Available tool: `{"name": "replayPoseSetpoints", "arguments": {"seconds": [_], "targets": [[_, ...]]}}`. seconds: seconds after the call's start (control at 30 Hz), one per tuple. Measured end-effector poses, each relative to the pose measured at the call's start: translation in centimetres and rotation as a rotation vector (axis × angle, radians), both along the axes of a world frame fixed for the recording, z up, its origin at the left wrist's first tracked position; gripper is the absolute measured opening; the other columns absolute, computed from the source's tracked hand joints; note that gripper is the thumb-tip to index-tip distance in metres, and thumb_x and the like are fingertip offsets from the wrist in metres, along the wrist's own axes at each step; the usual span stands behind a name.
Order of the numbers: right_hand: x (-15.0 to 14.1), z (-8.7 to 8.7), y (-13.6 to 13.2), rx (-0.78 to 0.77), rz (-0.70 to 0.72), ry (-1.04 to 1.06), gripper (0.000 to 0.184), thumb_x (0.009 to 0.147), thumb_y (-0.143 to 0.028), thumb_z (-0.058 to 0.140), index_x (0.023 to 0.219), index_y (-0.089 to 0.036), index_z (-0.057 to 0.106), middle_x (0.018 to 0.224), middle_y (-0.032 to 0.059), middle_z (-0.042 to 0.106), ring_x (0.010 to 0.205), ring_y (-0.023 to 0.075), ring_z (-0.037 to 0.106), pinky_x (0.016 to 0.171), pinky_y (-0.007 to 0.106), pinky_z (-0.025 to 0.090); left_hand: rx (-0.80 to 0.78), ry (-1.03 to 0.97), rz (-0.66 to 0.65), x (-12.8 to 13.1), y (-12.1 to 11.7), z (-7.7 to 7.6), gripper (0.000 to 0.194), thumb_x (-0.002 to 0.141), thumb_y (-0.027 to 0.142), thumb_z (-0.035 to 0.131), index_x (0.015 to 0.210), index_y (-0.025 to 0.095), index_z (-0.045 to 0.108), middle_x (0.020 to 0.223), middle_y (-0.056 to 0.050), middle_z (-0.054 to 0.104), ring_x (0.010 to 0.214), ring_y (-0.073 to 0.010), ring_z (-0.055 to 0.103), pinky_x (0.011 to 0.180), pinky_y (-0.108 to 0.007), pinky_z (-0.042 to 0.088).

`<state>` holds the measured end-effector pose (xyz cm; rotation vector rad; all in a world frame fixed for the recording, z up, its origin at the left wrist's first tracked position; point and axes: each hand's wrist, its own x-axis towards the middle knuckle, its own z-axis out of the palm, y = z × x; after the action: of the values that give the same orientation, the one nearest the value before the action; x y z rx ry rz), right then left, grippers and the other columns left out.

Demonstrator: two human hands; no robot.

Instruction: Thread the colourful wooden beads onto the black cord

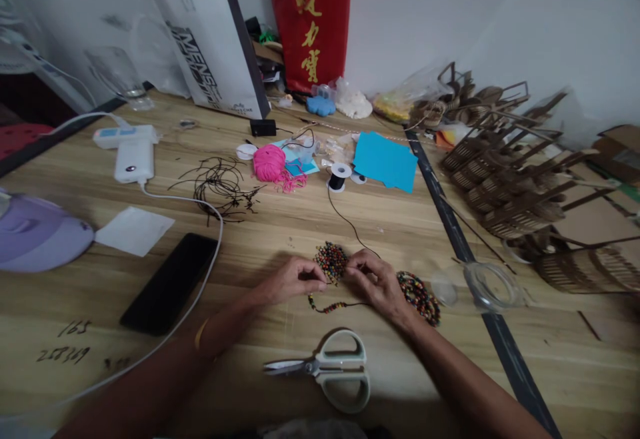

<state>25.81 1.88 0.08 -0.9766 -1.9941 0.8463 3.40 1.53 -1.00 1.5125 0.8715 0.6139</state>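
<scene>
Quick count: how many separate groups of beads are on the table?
3. A loose pile lies between the left hand and right hand; a short threaded row lies nearer the person; a beaded coil lies right of the right hand. Some beads may be hidden.

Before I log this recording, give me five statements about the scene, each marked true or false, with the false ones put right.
1. The scissors lie nearer the camera than the loose bead pile. True.
2. A dark cord runs from the spool toward the right hand. True.
3. The right hand holds the scissors. False: the scissors lie on the table.
4. The pink yarn sits left of the spool in the picture. True.
5. The phone shows a lit screen. False: the phone's visible face is dark.
</scene>
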Motion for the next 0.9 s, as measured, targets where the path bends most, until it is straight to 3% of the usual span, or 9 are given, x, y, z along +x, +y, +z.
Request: {"name": "replayPoseSetpoints", "arguments": {"seconds": [0.17, 0.3, 0.6, 0.73, 0.9], "targets": [[0.5, 0.4, 0.3, -0.020, 0.121, -0.172, 0.014, 0.092, -0.024, 0.051, 0.083, -0.017, 0.059, 0.078, 0.0043, 0.061, 0.073, 0.0153, 0.057, 0.066, 0.026, 0.044, 0.001, -0.009, 0.008, 0.0, 0.0, -0.2, 0.017, 0.078, 0.027, 0.061, 0.077, 0.011, 0.066, 0.068, -0.001, 0.063, 0.062, -0.0104, 0.052, 0.058, -0.020, 0.039], [0.3, 0.9, -0.1, 0.067, 0.254, -0.361, 0.010, 0.091, -0.020, 0.051, 0.090, -0.018, 0.061, 0.084, 0.0054, 0.063, 0.077, 0.0151, 0.059, 0.068, 0.025, 0.044, 0.022, -0.005, 0.012, -0.1, 0.0, -0.2, 0.016, 0.078, 0.026, 0.062, 0.076, 0.010, 0.066, 0.067, 0.000, 0.062, 0.060, -0.0093, 0.050, 0.056, -0.018, 0.036], [-0.5, 0.7, -1.1, 0.212, 0.215, -0.689, 0.014, 0.094, -0.022, 0.047, 0.090, -0.018, 0.060, 0.083, 0.0041, 0.061, 0.074, 0.0140, 0.058, 0.061, 0.022, 0.040, -0.001, -0.018, 0.029, 0.1, 0.0, -0.3, 0.017, 0.076, 0.027, 0.064, 0.074, 0.011, 0.066, 0.065, 0.000, 0.062, 0.058, -0.0092, 0.049, 0.055, -0.019, 0.036], [-0.5, 0.4, -1.0, 0.194, 0.226, -0.611, 0.015, 0.095, -0.022, 0.045, 0.093, -0.018, 0.060, 0.084, 0.0053, 0.061, 0.076, 0.0145, 0.059, 0.066, 0.023, 0.043, -0.006, -0.027, 0.017, 0.0, 0.0, -0.5, 0.019, 0.077, 0.029, 0.064, 0.076, 0.011, 0.067, 0.066, 0.000, 0.062, 0.058, -0.0092, 0.050, 0.055, -0.019, 0.037], [-0.9, 0.0, -1.1, 0.043, 0.215, -0.244, 0.014, 0.094, -0.021, 0.047, 0.090, -0.018, 0.059, 0.081, 0.0052, 0.062, 0.074, 0.0139, 0.059, 0.067, 0.024, 0.045, 0.029, 0.002, 0.016, 0.0, 0.1, -0.7, 0.019, 0.077, 0.030, 0.064, 0.077, 0.011, 0.067, 0.067, -0.001, 0.063, 0.060, -0.0099, 0.051, 0.057, -0.019, 0.039]]}}
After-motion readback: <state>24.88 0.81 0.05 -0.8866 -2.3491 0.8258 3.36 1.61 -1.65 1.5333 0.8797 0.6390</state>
